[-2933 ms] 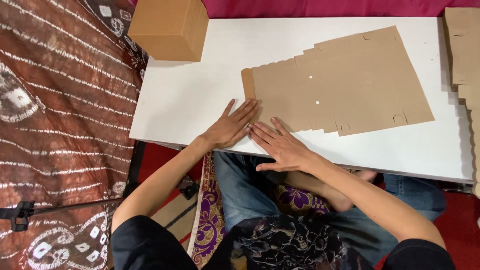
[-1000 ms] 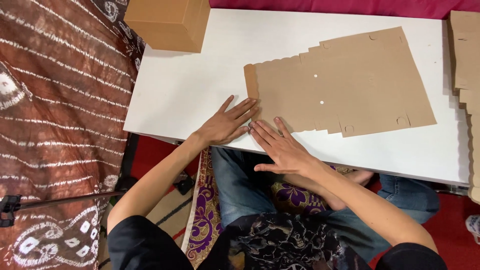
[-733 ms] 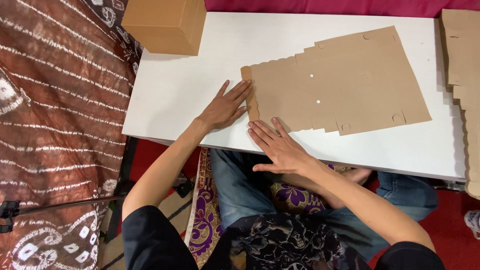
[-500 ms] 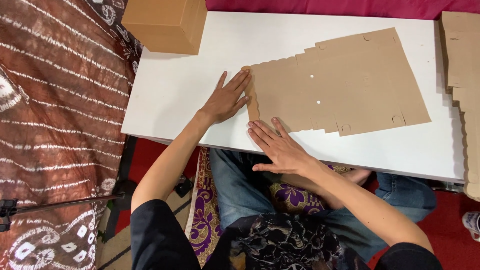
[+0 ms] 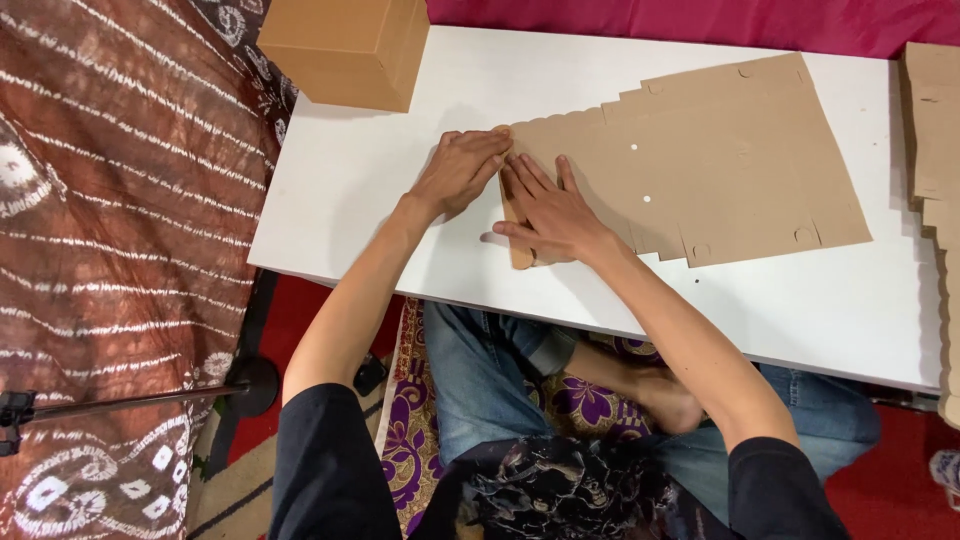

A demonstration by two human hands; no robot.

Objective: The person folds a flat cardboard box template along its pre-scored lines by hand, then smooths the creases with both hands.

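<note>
A flat brown cardboard box blank [image 5: 720, 160] with scalloped edges and small holes lies on the white table [image 5: 420, 90]. My left hand [image 5: 462, 172] rests at the blank's left end, its fingertips curled against the narrow end flap near the top corner. My right hand [image 5: 549, 212] lies flat, fingers spread, on the blank just right of that flap, pressing it down. The flap's lower end [image 5: 520, 255] shows below my right thumb.
An assembled brown cardboard box [image 5: 345, 50] stands at the table's back left corner. More flat cardboard blanks [image 5: 935, 130] lie along the right edge. A patterned brown cloth [image 5: 120, 200] covers the floor to the left, and a black stand [image 5: 120, 400] crosses it.
My left hand slid up along the blank's left edge to its top corner. My right hand moved from the table's front edge onto the blank beside the end flap.
</note>
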